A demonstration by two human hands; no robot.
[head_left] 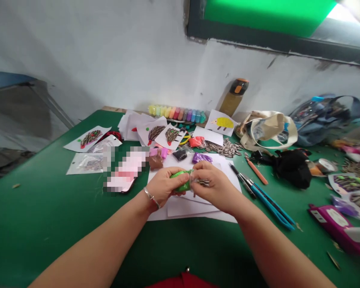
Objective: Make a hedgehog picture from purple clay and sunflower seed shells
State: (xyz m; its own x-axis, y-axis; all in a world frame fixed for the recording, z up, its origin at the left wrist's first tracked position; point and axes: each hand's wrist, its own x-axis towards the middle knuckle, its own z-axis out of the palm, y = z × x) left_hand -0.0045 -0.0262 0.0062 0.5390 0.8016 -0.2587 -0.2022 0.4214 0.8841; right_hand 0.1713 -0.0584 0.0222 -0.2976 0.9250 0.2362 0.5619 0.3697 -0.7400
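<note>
My left hand (165, 186) is closed round a small packet of green modelling clay (181, 180). The fingers of my right hand (211, 185) pinch the clear plastic end of the same packet. Both hands are above white paper sheets (189, 209) in the middle of the green table. Part of a sunflower-seed shape (203, 182) shows behind my right fingers. Just beyond the hands lie packets of brown clay (156, 161), black clay (180, 155), purple clay (202, 158) and red clay (196, 141).
A blurred-out phone (127, 170) lies left of the papers. Blue tweezers (271, 204) and an orange pen-like tool (257, 171) are on the right. Hedgehog pictures (170, 136), loose seeds (225, 148), a row of coloured clays (177, 113) and a bottle (234, 96) stand towards the wall.
</note>
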